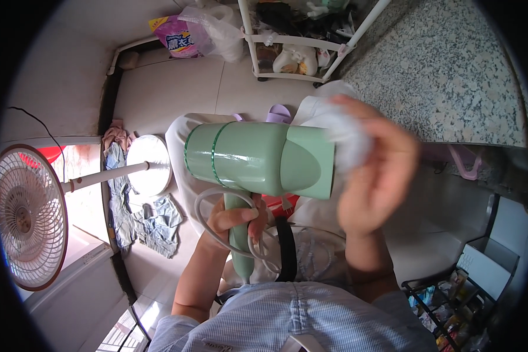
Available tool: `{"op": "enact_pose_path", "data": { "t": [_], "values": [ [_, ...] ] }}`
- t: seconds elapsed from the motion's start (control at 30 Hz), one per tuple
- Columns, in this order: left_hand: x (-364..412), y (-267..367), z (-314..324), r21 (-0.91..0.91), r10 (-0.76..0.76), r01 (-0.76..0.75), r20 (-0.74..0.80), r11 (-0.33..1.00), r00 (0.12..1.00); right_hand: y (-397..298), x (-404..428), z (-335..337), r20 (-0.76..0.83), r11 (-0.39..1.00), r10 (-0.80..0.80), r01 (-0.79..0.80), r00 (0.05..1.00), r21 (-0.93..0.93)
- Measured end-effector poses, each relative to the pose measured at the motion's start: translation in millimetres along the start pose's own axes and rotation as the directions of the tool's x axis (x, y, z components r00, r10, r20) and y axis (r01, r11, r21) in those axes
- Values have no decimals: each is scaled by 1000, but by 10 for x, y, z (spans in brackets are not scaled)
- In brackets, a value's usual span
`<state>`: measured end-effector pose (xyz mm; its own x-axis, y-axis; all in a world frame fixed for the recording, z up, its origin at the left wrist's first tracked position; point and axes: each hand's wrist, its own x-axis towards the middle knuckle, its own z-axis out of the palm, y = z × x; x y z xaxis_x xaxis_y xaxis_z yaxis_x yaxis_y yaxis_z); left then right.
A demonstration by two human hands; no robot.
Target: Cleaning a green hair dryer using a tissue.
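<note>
A green hair dryer [242, 154] lies level in front of my body, its flat nozzle [310, 163] pointing right. My left hand [235, 218] is closed around its handle [242, 251], with loops of the pale power cord [207, 233] over and beside the fingers. At the nozzle's open end, my right hand [378, 163] holds a white cloth or tissue [350, 136]. That hand and the white material are blurred, so whether they touch the nozzle's rim cannot be told. The plug [286, 203] shows below the dryer, in front of something red.
A standing fan [24, 215] is at the left, with crumpled clothes [158, 224] on the floor by its round base [147, 165]. A white shelf rack [295, 42] stands ahead. The speckled countertop [435, 75] juts in at right, and a black wire basket [440, 317] sits lower right.
</note>
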<state>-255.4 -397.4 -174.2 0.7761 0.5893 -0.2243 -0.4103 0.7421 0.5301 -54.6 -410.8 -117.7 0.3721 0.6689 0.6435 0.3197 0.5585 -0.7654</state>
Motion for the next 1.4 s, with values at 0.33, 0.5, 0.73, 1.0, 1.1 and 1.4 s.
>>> {"op": "enact_pose_path", "data": {
  "t": [0.33,0.5,0.73,1.0,1.1,1.4],
  "values": [
    [0,128,162,-234,-40,0,-164,972,986,-225,-370,66,387,836,-233,387,892,-389],
    [93,161,-32,-426,149,-84,122,901,981,-251,-639,-75,-59,962,199,-206,978,-181],
    [62,71,-4,-429,130,-44,172,902,976,-161,-7,-45,22,987,-159,160,987,-24],
    [61,72,-77,-356,159,-95,156,930,975,-300,-255,107,276,910,-47,156,960,-385],
    [58,48,-69,-346,141,-73,176,935,974,-349,-260,103,191,981,84,-48,978,-186],
    [-18,91,-178,-381,61,19,197,924,979,-94,24,-200,628,754,-248,554,738,-354]
  ]
}}
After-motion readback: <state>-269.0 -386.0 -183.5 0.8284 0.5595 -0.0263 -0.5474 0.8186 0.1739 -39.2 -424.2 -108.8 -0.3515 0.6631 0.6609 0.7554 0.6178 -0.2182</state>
